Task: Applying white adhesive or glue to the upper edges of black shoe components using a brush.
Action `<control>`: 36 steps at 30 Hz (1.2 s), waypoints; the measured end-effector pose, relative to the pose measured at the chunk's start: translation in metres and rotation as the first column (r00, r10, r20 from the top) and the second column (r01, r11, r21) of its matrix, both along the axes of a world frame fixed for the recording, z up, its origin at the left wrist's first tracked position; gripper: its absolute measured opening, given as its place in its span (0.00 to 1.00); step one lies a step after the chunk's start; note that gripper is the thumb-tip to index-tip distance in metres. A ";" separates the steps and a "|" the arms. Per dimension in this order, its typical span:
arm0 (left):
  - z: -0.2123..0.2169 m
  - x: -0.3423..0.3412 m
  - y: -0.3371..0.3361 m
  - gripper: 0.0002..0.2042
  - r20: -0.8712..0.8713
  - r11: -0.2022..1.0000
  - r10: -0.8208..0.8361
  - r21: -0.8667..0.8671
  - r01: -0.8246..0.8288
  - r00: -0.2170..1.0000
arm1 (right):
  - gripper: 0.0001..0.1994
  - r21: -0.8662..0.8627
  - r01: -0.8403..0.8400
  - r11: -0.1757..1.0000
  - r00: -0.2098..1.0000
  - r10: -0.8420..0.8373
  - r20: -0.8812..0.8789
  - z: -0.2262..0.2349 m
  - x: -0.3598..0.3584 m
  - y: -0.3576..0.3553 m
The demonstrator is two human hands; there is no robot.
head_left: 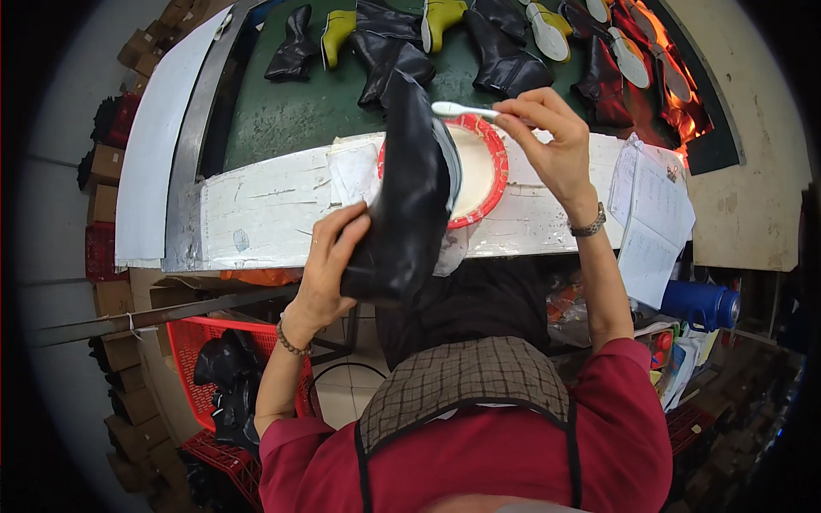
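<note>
If you scan from the far left, it's brown cartons [104,162] in stacks, then a pale panel [171,137] running up beside the green belt [256,128]. Below that sits a red basket [190,368] with shiny black footwear [227,363] piled in it. Next up is the left hand [329,265], beads [295,340] on the wrist, and it's got a solid grip on the lower end of a black boot [398,197]. That boot is up in the air over the white bench [265,218], narrow end pointing away, side gaping so some grey lining [453,162] shows. A folded white cloth [352,175] lies on the bench just left of it. The boot also blocks part of a red-rimmed tub [499,171] with off-white stuff inside. Over the tub there's a slim white tool [462,109], pinched between thumb and fingers of the right hand [547,137]; its rounded end is right by the boot, but I can't tell if they touch. Behind all that, more black boots and a few yellow-green ones [440,21] are spread along the belt, with a bright orange glow on the rightmost. Last on the right: written sheets [641,205] hanging over the bench edge, and a blue flask [694,305] lower down.
</note>
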State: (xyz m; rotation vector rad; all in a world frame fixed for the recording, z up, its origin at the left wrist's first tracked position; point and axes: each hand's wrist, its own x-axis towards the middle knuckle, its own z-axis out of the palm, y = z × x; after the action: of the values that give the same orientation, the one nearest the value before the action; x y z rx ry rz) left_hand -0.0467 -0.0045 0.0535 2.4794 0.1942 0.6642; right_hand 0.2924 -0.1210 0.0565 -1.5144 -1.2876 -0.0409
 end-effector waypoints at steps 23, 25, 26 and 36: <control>0.004 0.040 0.014 0.43 0.170 0.959 0.245 -0.185 -0.213 0.954 | 0.12 0.015 -0.197 0.980 0.980 0.196 0.028 -0.001 -0.043 -0.034; 0.002 0.043 0.015 0.43 0.258 0.958 0.279 -0.143 -0.249 0.925 | 0.12 -0.013 -0.231 0.973 0.973 0.231 0.020 0.001 -0.046 -0.037; 0.002 0.045 0.016 0.43 0.257 0.958 0.280 -0.144 -0.250 0.925 | 0.11 -0.019 -0.243 0.970 0.970 0.243 0.021 0.003 -0.049 -0.038; -0.007 0.009 0.030 0.44 0.195 0.860 0.350 -0.456 -0.231 0.916 | 0.06 -0.269 -0.144 0.952 0.986 0.115 -0.120 -0.009 -0.031 -0.034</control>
State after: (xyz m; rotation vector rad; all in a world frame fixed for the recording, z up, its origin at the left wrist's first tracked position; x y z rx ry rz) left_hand -0.0373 0.0256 0.0465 1.9300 0.5599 0.9678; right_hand 0.2618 -0.1554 0.0478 -1.6399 -1.3477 0.3119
